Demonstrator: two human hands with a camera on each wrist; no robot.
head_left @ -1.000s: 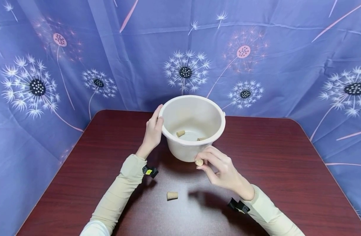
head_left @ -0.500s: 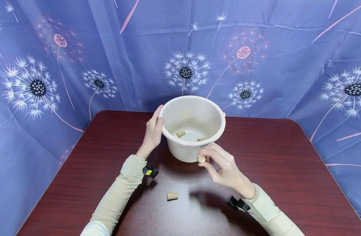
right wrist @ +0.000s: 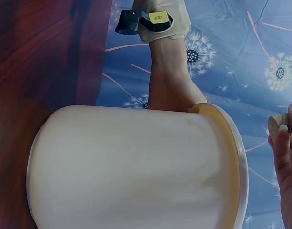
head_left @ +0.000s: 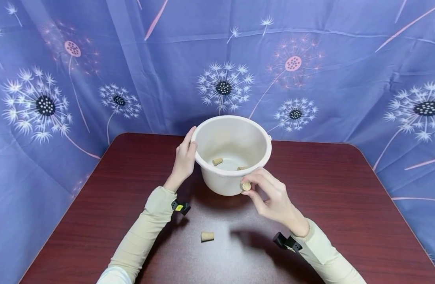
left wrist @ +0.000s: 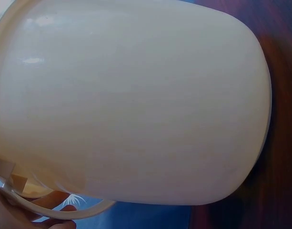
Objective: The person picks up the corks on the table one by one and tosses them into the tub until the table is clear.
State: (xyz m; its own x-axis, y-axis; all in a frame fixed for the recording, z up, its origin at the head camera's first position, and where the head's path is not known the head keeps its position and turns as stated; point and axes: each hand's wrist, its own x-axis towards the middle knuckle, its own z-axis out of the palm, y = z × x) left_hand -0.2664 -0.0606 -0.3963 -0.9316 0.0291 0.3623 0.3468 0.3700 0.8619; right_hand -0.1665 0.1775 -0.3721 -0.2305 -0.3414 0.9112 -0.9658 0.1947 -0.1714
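A white bucket (head_left: 222,182) stands on the table with two corks inside, one of them a tan cork (head_left: 217,161) at the left of its floor. My left hand (head_left: 184,157) grips the bucket's left side at the rim; in the left wrist view its fingers (left wrist: 55,200) curl by the bucket's handle (left wrist: 65,213). Thumb and fingers of my right hand (head_left: 269,195) pinch another cork (head_left: 246,186), end toward me, in front of the bucket's near right side. The right wrist view shows this pinched cork (right wrist: 277,126) beyond the rim. A loose cork (head_left: 207,236) lies on its side nearer me.
The dark red wooden table (head_left: 345,189) reaches back to a blue curtain (head_left: 175,79) with dandelion prints, which hangs close behind the bucket and along both sides. Black wrist cameras sit on both sleeves, as on the right wrist camera (head_left: 286,242).
My right hand has moved slightly up and to the right with the cork, nearer the bucket's rim. My left hand, the bucket and the loose cork have stayed in place.
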